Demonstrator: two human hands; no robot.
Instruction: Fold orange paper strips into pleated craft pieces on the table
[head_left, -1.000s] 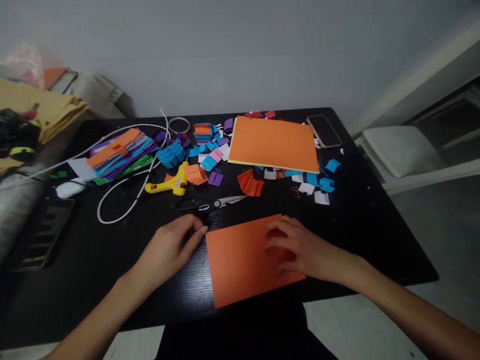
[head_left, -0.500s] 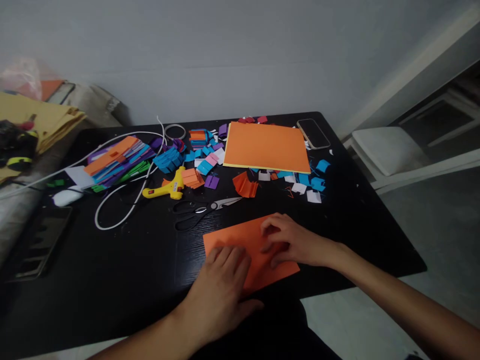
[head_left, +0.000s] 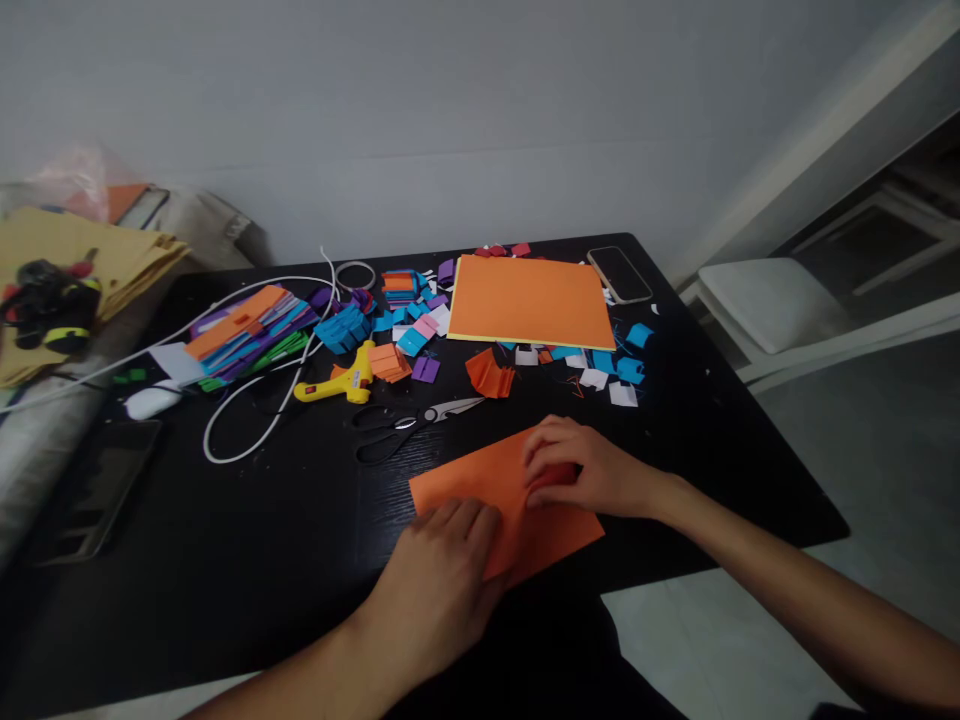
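Note:
An orange sheet of paper lies near the front edge of the black table, its middle bowed up between my hands. My left hand is closed on its near left edge, fingers on top and the thumb tucked out of sight beneath. With curled fingers, my right hand pinches the paper toward its right side, where the sheet bulges up inside the grip. Just beyond the sheet are black-handled scissors and a small pleated orange paper piece.
Farther back lies a stack of orange and yellow sheets, with many small folded paper pieces around it. A yellow glue gun, a white cable, paper strips and a phone occupy the left. Another phone rests back right.
My right hand's fingers have closed on the sheet and the paper now bows up. My left thumb has moved under the near edge. The view has shifted slightly.

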